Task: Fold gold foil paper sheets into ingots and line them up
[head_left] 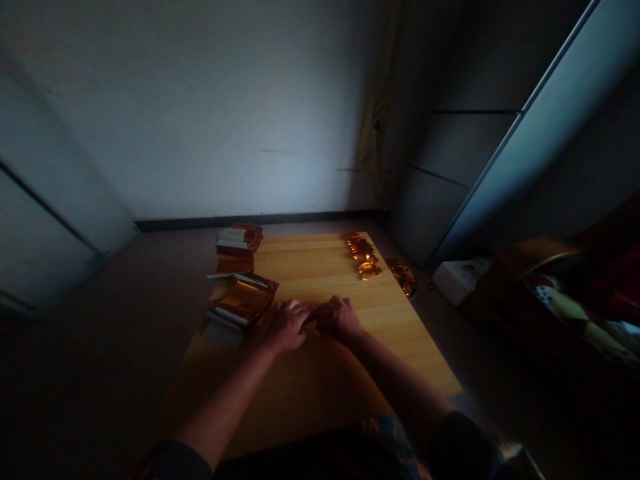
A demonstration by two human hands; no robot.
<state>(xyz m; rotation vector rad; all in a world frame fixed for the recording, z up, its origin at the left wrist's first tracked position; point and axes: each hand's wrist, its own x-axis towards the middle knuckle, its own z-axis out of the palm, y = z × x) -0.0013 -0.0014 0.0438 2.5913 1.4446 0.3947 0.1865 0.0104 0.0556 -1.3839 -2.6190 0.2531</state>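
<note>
Over the middle of the wooden table [320,260], my left hand [290,323] and my right hand [337,317] meet at the fingertips. The fingers of both are bent and closed together. A small dark, orange-tinged thing seems to lie between them, mostly hidden and too dim to name. Just left of my left hand lies a stack of shiny orange foil sheets [245,297] with white strips along its edges. Behind it is a second orange sheet stack [235,260], also with white pieces. A row of crinkled golden foil pieces [363,257] lies at the far right of the table.
Beyond the table's right edge, more crumpled orange foil [403,277] sits lower down. A white box [460,277] stands on the floor by a cabinet [445,153]. At the right is a dark wooden seat [540,250] with cloth items. A pale wall [250,120] rises behind.
</note>
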